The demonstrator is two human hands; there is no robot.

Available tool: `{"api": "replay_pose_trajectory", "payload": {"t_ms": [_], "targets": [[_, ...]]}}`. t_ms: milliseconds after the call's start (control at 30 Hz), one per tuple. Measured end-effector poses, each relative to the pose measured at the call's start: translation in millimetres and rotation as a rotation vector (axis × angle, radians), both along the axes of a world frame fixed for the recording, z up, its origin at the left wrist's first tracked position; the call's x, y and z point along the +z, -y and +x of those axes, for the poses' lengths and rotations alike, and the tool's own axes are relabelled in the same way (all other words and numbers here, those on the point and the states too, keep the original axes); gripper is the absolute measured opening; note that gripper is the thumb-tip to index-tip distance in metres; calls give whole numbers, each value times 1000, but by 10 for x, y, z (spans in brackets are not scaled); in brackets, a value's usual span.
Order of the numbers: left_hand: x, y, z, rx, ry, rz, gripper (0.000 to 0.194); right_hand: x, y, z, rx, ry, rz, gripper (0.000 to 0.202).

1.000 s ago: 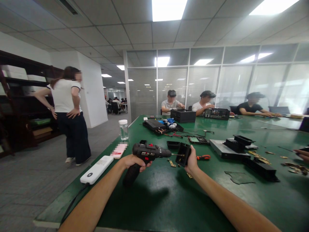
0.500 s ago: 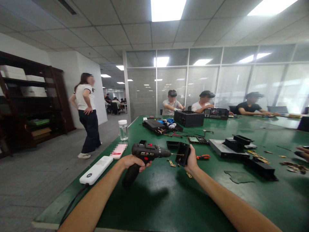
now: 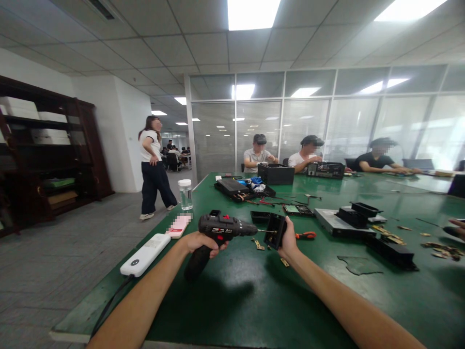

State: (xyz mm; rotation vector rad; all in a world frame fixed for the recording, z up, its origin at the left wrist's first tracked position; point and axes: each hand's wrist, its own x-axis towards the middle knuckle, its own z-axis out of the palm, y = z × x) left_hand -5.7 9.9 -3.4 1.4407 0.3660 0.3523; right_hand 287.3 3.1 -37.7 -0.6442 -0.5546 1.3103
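At the centre of the frame, the fingers of the left hand are curled closed around the grip of a black cordless drill-driver, whose long slender bit points rightward. The right hand is partly closed on a small black open-sided housing, its outer side against the palm (most of these fingers are hidden, so their exact spread cannot be told). The bit reaches into the housing's open side, so tool and part appear engaged, though whether the bit turns cannot be told. Just behind the housing lie an orange-handled screwdriver and a black tray; a brass-coloured bracket lies below the bit on the green table. Right of centre, black parts rest on a flat silver case. Left of centre stand a lidded clear jar and, lower, a white power strip.
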Motion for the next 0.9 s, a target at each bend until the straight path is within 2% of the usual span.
{"api": "replay_pose_trajectory", "payload": {"t_ms": [900], "targets": [[-8,-1,-5,-6,17,-19,41,8,1,15,24,18,7,37]]}}
